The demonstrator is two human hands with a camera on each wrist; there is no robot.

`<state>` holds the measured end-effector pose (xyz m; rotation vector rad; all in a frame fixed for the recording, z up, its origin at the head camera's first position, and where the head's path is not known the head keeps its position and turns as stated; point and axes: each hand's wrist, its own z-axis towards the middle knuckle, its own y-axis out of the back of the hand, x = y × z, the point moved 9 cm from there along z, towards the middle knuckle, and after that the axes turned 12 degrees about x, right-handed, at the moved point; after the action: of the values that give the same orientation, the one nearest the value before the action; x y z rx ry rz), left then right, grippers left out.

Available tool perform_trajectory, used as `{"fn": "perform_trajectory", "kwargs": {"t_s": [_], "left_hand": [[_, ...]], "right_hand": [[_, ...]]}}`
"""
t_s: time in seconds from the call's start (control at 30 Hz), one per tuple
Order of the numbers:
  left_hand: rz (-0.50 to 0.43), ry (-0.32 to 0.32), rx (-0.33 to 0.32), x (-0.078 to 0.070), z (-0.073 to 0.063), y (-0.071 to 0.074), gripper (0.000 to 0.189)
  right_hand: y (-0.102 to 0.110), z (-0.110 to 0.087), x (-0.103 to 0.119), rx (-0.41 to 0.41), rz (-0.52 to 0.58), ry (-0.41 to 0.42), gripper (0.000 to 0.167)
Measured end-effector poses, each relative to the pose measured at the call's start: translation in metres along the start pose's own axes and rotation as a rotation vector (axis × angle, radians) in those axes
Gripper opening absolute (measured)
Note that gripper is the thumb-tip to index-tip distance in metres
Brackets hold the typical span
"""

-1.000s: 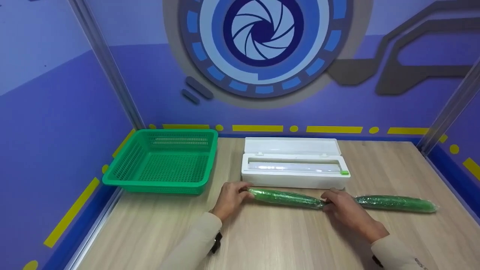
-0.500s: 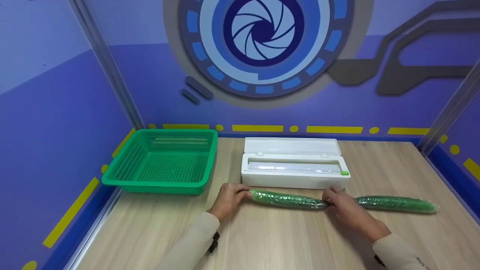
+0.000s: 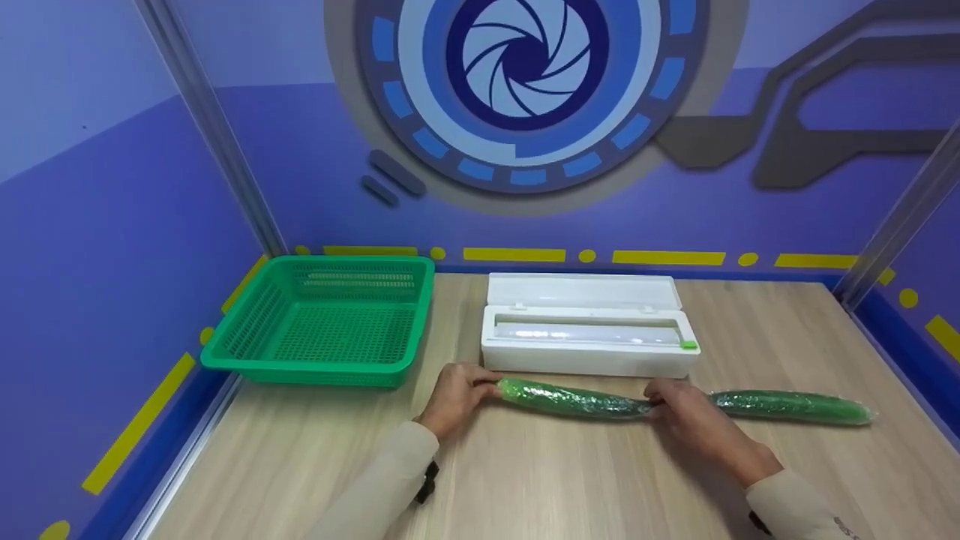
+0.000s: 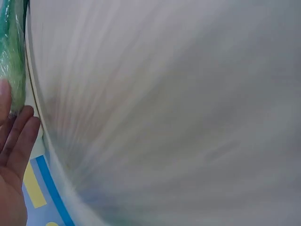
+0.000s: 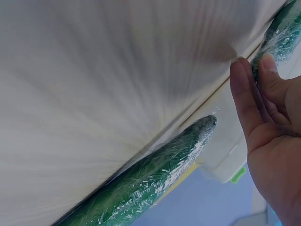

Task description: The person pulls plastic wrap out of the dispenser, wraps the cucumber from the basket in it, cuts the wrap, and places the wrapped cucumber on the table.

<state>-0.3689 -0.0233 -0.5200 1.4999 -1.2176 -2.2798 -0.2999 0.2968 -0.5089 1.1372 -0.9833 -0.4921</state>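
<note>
A cucumber in clear plastic film (image 3: 574,399) lies crosswise on the table, in front of the white cling film box (image 3: 589,361). At its paler left end my left hand (image 3: 454,397) pinches the wrapped tip between thumb and fingers. My right hand (image 3: 694,416) pinches the darker right end, and its fingers partly hide that tip in the head view. In the right wrist view the thumb (image 5: 270,70) lies against the film opposite the fingers. A second wrapped cucumber (image 3: 795,406) lies to the right, just beyond the right hand, and appears apart from it.
The box's lid (image 3: 585,291) stands raised at the back, showing a roll of film (image 3: 589,333) inside and a green slider (image 3: 688,345) at its right end. A green perforated basket (image 3: 319,367) stands at the left. Walls border the table at the back and sides.
Both hands stay at the cucumber's ends with only slight shifts. More of the cucumber's pale left tip shows now beside the left fingers. The other cucumber lies as before.
</note>
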Motion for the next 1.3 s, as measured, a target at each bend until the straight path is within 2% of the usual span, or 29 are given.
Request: {"fn": "perform_trajectory", "kwargs": {"t_s": [0.17, 0.3, 0.47, 0.6, 0.73, 0.97, 1.17, 1.3], "left_hand": [[-0.021, 0.043, -0.006, 0.002, 0.001, 0.000, 0.007], [0.014, 0.059, 0.022, 0.002, 0.001, -0.002, 0.006], [0.090, 0.040, 0.085, -0.001, 0.001, -0.007, 0.013], [0.110, 0.023, 0.130, -0.001, -0.002, -0.010, 0.025], [0.106, 0.003, 0.107, -0.002, -0.004, -0.009, 0.032], [0.114, 0.067, 0.061, 0.000, -0.002, -0.006, 0.019], [0.115, 0.069, 0.051, -0.003, -0.001, -0.008, 0.008], [0.126, 0.074, 0.050, -0.005, 0.000, -0.008, 0.010]], "right_hand": [[0.001, -0.002, 0.000, -0.025, 0.030, 0.007, 0.022], [0.000, -0.003, 0.002, -0.046, -0.003, 0.021, 0.029], [0.000, -0.003, 0.004, -0.062, -0.090, 0.037, 0.031], [-0.004, -0.004, 0.005, -0.010, -0.101, 0.053, 0.026], [-0.005, -0.004, 0.006, 0.012, -0.071, 0.057, 0.024], [-0.011, -0.005, 0.000, 0.051, 0.008, -0.020, 0.020], [-0.009, -0.005, 0.005, -0.019, -0.053, -0.002, 0.027], [-0.007, -0.003, 0.007, -0.036, -0.054, 0.019, 0.029]]}}
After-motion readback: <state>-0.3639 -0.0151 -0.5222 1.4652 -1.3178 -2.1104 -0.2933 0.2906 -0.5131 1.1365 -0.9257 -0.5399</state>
